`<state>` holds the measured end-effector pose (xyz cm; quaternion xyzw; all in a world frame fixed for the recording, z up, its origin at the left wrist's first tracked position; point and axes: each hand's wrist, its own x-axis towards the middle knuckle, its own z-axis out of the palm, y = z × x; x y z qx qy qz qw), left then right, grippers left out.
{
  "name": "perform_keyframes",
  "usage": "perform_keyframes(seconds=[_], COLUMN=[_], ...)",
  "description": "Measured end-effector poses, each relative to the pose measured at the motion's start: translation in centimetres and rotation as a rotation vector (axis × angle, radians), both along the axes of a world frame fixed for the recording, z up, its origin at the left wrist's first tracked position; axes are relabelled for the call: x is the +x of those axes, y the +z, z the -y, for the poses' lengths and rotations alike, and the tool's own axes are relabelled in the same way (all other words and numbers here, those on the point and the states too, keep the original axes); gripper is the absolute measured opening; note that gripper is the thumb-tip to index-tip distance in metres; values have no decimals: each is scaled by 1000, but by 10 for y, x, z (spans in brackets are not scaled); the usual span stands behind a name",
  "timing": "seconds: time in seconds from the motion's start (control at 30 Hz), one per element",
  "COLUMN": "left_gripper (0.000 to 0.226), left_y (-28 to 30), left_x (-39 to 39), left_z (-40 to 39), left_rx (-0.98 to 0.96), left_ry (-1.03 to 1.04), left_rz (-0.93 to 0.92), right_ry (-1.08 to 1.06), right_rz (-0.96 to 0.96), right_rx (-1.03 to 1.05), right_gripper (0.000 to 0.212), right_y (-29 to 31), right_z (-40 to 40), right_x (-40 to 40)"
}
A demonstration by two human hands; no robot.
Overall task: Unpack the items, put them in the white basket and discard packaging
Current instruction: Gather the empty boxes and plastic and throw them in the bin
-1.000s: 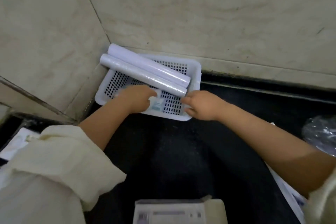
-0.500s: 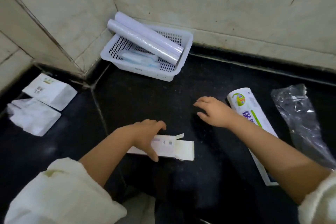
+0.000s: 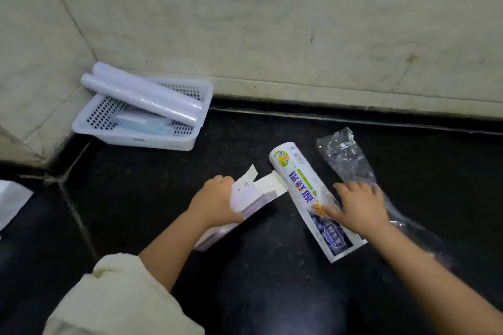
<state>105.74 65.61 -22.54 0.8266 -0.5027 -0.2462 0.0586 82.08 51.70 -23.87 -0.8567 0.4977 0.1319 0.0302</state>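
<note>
The white basket sits in the wall corner at the left, holding two white rolls laid across it and a flat pale blue pack. My left hand grips a white carton box with its end flaps open, lifted off the black floor. My right hand lies with spread fingers on a printed cling film wrapper flat on the floor. A crumpled clear plastic bag lies just right of that wrapper, partly under my right hand.
Pale stone walls close off the back and left. The floor is black and glossy. White packaging shows at the far left edge. My cream sleeve fills the lower left.
My left hand has picked the carton box up off the floor and tilted it. My right hand moved right onto the printed wrapper. The view shifted right.
</note>
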Motion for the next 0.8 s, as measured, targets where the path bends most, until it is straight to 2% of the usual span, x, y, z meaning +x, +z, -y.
perform_keyframes(seconds=[0.1,0.17,0.23,0.33,0.5,0.63,0.7,0.8], left_gripper=[52,50,52,54,55,59,61,64], left_y=[-1,-1,0,0,-5,-3,-2,-7], left_x=[-16,-24,-30,-36,-42,-44,-45,-47], left_z=[24,38,50,66,80,91,96,99], left_rx=[-23,-47,-62,-89,-26,-49,-54,-13], left_ry=[43,41,46,71,-35,-65,-69,-95], left_rz=[-5,-13,-36,-48,-77,-67,-59,-52], right_ry=[-36,-93,-189,-290,-191,-232,-205,-205], right_rz=[82,125,42,-196,-326,-145,-58,-48], right_rx=[-13,-57,-44,69,184,63,33,200], right_gripper=[46,46,50,47,32,29,33,67], right_y=[-3,1,9,21,12,14,10,-6], right_z=[-9,-6,4,17,12,6,-5,-24], right_x=[-11,-20,-35,-60,-76,-72,-65,-47])
